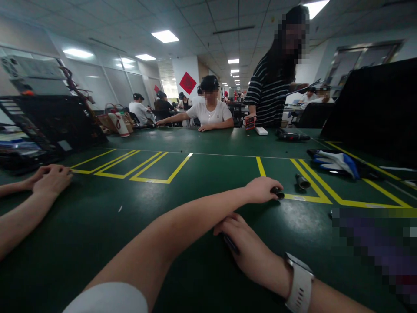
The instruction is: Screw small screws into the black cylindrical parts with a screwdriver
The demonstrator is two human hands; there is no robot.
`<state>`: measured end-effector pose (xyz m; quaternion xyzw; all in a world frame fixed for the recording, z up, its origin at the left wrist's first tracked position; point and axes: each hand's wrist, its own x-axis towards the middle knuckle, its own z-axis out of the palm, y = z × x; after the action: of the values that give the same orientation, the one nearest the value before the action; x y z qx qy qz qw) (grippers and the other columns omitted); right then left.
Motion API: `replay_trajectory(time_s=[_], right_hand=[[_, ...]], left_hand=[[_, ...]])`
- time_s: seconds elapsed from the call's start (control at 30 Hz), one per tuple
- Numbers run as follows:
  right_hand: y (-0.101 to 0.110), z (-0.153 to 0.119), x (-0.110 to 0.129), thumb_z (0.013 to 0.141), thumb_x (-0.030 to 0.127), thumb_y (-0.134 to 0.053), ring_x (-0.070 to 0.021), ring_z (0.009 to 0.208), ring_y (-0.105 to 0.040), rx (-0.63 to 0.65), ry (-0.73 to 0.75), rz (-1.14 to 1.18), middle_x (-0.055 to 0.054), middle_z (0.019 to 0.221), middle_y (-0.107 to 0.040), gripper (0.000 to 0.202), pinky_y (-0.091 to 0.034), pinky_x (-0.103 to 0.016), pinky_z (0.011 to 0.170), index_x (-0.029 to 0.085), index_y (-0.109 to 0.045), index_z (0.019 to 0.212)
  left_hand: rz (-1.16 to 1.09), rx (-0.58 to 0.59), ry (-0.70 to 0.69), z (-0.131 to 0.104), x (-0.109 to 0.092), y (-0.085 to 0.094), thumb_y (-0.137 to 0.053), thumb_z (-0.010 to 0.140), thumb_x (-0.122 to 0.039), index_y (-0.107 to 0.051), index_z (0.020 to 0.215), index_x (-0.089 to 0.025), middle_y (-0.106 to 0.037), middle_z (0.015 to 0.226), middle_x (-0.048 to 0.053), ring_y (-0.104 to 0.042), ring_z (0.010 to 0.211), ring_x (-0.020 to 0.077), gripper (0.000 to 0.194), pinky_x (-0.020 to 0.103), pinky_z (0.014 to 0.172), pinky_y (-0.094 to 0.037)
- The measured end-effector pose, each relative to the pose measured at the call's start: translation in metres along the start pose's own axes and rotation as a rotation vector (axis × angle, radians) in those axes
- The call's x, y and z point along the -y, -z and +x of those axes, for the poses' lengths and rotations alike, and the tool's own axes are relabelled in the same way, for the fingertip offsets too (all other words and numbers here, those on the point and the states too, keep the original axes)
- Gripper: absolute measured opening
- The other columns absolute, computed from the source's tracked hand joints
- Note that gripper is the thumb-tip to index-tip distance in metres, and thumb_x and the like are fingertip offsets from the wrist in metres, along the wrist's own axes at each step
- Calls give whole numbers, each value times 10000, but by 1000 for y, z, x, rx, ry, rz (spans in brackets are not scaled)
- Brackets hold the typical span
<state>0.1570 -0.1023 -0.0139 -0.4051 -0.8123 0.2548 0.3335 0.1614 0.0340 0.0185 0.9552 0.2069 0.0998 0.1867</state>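
Note:
My left hand (262, 190) reaches across to the right over my other arm, its fingers closed round a short dark cylinder (279, 194) at the corner of a yellow tape outline. A second dark metal cylinder (302, 181) lies on its side just beyond, inside that outline. Nearer to me, my right hand (243, 243), with a pale watch on the wrist, rests low on the green table (195, 265). Its fingers curl over a dark elongated object (232, 244), partly hidden beneath the palm. Both hands are close together, the left farther forward.
Blue, white and black gloves (337, 163) lie at the right, near a black panel (374, 108). A co-worker's hands (54, 178) rest at the left edge, by black equipment (55, 121). Across the table, one person sits and another stands near a white box (261, 131).

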Motion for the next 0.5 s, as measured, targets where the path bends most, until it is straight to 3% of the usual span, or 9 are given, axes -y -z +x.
replay_trajectory(time_s=[0.1,0.2,0.33,0.5], right_hand=[[0,0,0,631,-100,-443,-199,1129,-478,1,5,7,-36,1102,-626,493,-403,-365,970,214,-605,975],[-1,0,0,651,-97,-438,-197,1163,-468,-15,2,34,-35,1134,-619,483,-386,-382,1001,221,-607,974],[-3,-1,1,753,-15,-451,-196,1191,-476,-83,-45,99,-36,1172,-606,373,-385,-398,1015,237,-598,985],[10,0,-1,881,205,-413,-203,952,-605,-263,-220,182,-66,1018,-641,217,-488,-386,833,216,-575,1024]], left_hand=[[22,64,-38,5,-4,-1,-630,788,-170,-602,1128,-143,-642,1148,88,-587,1060,223,342,332,892,-467],[23,38,-102,-1,-6,9,-680,754,-211,-564,1176,-131,-589,1226,111,-535,1143,234,445,347,958,-431],[-87,-141,-121,-33,-7,25,-638,796,-245,-574,1149,-128,-599,1176,112,-567,1052,210,377,331,877,-481],[-243,-511,84,-100,-5,35,-600,818,-219,-613,1017,-153,-619,1030,69,-605,787,131,210,257,686,-510]])
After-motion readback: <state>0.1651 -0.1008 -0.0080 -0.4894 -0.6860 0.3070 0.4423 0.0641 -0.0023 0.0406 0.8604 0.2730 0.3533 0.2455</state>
